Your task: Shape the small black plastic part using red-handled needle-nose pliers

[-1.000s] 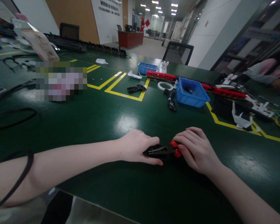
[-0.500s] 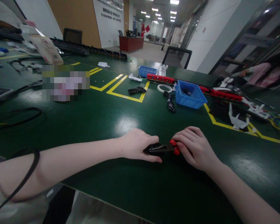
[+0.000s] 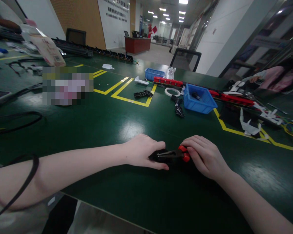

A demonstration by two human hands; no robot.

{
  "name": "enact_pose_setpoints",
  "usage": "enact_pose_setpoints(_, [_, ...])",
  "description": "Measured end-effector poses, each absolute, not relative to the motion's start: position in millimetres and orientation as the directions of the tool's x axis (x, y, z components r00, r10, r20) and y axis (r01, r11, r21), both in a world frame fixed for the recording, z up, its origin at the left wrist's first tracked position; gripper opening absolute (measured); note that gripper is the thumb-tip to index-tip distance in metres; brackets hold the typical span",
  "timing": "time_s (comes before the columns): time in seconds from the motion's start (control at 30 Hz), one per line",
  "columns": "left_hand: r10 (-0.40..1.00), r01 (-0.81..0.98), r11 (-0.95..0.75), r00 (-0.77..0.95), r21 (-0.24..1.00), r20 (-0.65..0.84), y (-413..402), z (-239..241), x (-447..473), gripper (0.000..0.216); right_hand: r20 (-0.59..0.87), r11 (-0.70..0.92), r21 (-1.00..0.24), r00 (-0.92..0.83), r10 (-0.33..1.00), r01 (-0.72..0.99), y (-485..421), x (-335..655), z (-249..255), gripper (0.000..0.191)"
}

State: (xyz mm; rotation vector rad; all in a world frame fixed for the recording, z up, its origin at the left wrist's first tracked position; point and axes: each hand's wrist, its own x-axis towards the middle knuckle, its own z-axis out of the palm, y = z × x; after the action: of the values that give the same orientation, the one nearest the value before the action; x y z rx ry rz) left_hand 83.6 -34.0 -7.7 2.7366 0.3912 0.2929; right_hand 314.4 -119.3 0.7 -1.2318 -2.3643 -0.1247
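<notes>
Over the near part of the green table [image 3: 107,185], my right hand [image 3: 206,157] is closed round the red handles of a pair of pliers [image 3: 172,154]. Most of the grips are hidden under my fingers. The dark pointed jaws face left, toward my left hand [image 3: 141,151]. That hand is closed on a glossy black piece [image 3: 159,156], its thumb below and its index finger above. The jaws overlap the black piece in view; whether they grip it, I cannot tell.
Farther back stand a blue bin [image 3: 200,100] with dark parts and another blue bin [image 3: 155,74]. Near them lie a white cable coil [image 3: 172,92], a black bundle [image 3: 178,107] and black parts [image 3: 143,94]. At left is a bottle [image 3: 47,48]. Another person [image 3: 271,78] sits at right.
Both hands stay almost in place with the pliers and the black piece. My right hand sits very slightly lower and farther right.
</notes>
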Motion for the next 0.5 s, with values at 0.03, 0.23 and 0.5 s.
enact_pose_setpoints(0.03, [0.304, 0.23, -0.897, 0.941, 0.377, 0.149, -34.0, -7.8, 83.9, 0.044, 0.446, 0.592, -0.129, -0.487, 0.751, 0.796, -119.5, 313.2, 1.0, 0.017])
enact_pose_setpoints(0.23, [0.292, 0.223, -0.909, 0.943, 0.351, 0.158, -34.1, -8.5, 84.1, 0.043, 0.453, 0.601, -0.089, -0.505, 0.735, 0.795, -120.6, 308.4, 3.3, 0.017])
enact_pose_setpoints(0.5, [0.292, 0.222, -0.907, 0.944, 0.359, 0.154, -35.0, -7.0, 82.9, 0.042, 0.464, 0.597, -0.077, -0.501, 0.731, 0.799, -120.6, 313.6, 1.5, 0.016])
